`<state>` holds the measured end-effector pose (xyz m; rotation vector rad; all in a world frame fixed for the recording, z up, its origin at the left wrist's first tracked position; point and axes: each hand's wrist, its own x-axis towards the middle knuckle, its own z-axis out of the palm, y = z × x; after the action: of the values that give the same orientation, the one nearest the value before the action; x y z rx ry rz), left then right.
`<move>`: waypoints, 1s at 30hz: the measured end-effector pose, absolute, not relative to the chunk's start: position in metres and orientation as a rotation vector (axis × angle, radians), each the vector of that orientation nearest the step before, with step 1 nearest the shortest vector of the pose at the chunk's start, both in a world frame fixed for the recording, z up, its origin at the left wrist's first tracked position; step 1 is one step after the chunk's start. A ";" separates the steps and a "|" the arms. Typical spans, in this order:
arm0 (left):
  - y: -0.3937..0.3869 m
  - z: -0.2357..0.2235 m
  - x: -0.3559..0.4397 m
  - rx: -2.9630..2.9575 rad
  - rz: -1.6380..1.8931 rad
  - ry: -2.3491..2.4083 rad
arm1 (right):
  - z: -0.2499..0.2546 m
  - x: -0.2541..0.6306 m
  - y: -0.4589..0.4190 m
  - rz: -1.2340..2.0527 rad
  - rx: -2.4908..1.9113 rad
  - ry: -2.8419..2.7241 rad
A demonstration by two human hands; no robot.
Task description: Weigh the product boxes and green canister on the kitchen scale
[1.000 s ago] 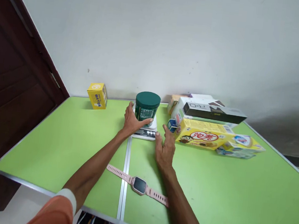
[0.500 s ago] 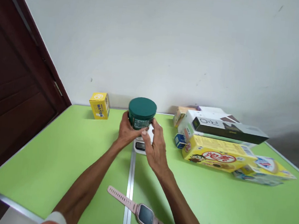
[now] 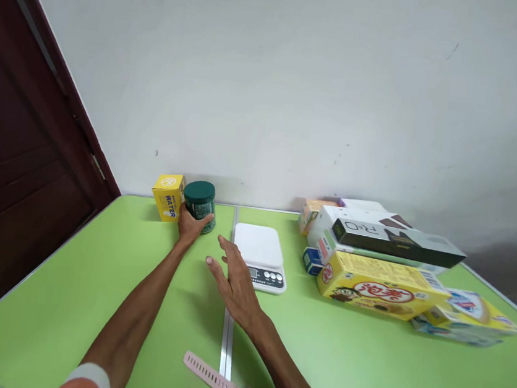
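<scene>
A dark green jar with a lid (image 3: 199,192) stands at the back of the table, just right of a yellow box marked WATER (image 3: 167,198). My left hand (image 3: 190,222) is wrapped round the jar's lower side, thumb across the front. My right hand (image 3: 235,282) hovers in front of the white kitchen scale (image 3: 258,245), fingers apart, holding nothing; it hides part of the scale's display. The scale's platform carries nothing. A pink-strapped smartwatch (image 3: 218,384) lies near the front, partly hidden by my right forearm.
On the right lies a pile of boxes: a long black box (image 3: 397,242), a yellow snack box (image 3: 378,287), a small blue box (image 3: 313,260) and others. A wall (image 3: 269,95) runs behind the green table (image 3: 90,274); a dark red door (image 3: 23,130) stands left.
The green jar has moved from above the scale leftward to beside the yellow box, with my left hand on it. My right hand has come off the jar and drawn back toward me.
</scene>
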<state>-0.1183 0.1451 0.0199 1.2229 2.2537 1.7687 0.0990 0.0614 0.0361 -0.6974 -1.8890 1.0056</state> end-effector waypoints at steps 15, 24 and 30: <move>0.196 0.024 -0.120 1.096 1.717 2.374 | 0.045 0.174 0.013 0.944 -0.708 -1.789; 0.150 0.034 -0.123 1.318 1.524 2.374 | 0.033 0.297 0.006 0.670 -1.101 -1.435; 0.123 0.061 -0.062 1.578 1.689 2.129 | 0.001 0.354 0.052 0.505 -1.393 -1.165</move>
<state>-0.0615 0.1235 0.0606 1.5777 2.1290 1.6888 0.3537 0.0515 0.0009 -1.3927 -1.1648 0.5047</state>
